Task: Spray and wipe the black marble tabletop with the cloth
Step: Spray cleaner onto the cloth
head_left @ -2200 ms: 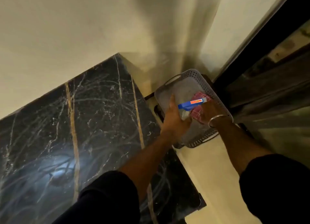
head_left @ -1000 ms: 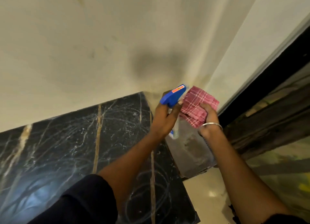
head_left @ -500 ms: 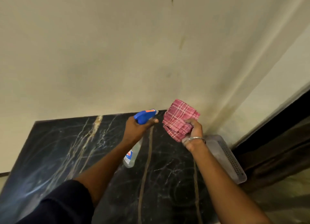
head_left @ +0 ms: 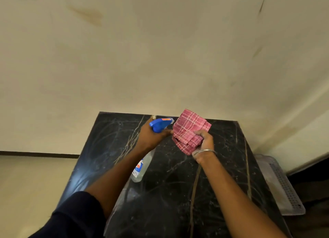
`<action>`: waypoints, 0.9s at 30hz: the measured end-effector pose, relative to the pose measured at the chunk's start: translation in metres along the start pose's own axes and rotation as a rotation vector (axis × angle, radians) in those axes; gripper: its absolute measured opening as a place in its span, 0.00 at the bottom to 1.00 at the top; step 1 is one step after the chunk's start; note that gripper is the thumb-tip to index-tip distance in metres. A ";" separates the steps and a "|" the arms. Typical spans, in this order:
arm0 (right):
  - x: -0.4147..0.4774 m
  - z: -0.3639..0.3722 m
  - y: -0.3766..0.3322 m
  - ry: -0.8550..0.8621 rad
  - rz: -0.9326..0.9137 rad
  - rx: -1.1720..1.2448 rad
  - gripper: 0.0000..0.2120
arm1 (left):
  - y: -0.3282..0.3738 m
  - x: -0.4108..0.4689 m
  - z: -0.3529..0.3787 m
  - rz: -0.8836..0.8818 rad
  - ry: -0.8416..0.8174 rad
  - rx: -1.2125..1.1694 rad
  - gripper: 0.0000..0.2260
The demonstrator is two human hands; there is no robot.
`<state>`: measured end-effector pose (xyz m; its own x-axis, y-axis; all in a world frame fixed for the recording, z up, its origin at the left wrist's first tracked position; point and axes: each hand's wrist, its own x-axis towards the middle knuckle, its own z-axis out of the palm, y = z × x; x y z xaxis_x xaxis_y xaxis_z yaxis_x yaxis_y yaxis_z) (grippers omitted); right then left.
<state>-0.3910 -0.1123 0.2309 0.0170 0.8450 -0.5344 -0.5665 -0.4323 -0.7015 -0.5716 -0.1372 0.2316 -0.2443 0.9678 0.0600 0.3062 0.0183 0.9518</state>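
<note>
Left hand (head_left: 151, 136): fingers wrapped around the neck of 1 spray bottle (head_left: 141, 166), nozzle toward the cloth (head_left: 188, 130). Right hand (head_left: 204, 141): fingers curled around the folded pink cloth. Both are held above the black marble tabletop (head_left: 178, 202). 1 grey perforated basket (head_left: 283, 184) sits beside its right edge; contents cannot be determined.
</note>
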 end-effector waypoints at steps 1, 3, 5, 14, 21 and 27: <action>0.001 0.002 0.002 -0.006 0.004 -0.010 0.15 | -0.003 0.000 -0.004 -0.007 0.018 0.005 0.19; 0.002 0.004 0.003 -0.014 0.010 -0.042 0.13 | -0.005 -0.001 -0.011 -0.006 0.038 0.009 0.17; 0.003 0.004 0.004 -0.015 0.019 -0.065 0.11 | -0.004 -0.003 -0.015 0.004 0.049 0.019 0.16; 0.007 0.011 -0.001 -0.094 0.033 -0.076 0.05 | -0.008 -0.014 -0.005 -0.021 0.081 0.167 0.20; 0.009 0.022 0.012 -0.129 0.063 -0.084 0.06 | -0.002 -0.022 -0.016 0.012 0.106 0.164 0.12; 0.010 0.040 0.030 -0.135 0.082 -0.092 0.06 | -0.020 -0.018 -0.039 -0.037 0.208 0.125 0.10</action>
<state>-0.4409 -0.1039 0.2231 -0.1407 0.8377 -0.5276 -0.4835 -0.5232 -0.7018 -0.6088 -0.1651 0.2235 -0.4375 0.8938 0.0982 0.4015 0.0965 0.9108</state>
